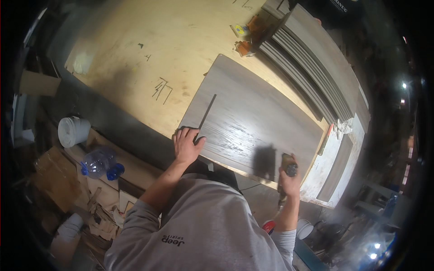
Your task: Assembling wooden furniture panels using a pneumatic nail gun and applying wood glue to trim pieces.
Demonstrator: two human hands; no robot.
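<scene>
With the right hand (290, 182) clamped on a tool (287, 160) and the left hand (185, 147) unclear in grip, weak pressure could let the panel (253, 117) slide.

From my end of the feed I read this as a woodworking shop: a broad pale worktop (108, 58), smudged and scrawled with dark marks (162, 89), carries a wood-grain panel (253, 117) and a stack of similar boards (312, 65), while a white bucket (73, 132) and torn scraps (103, 222) clutter the dim surroundings.

dark lettering (173, 240) stands upside down on the grey sweatshirt (201, 219) — pale letters (339, 6) on a black object (326, 17).
</scene>
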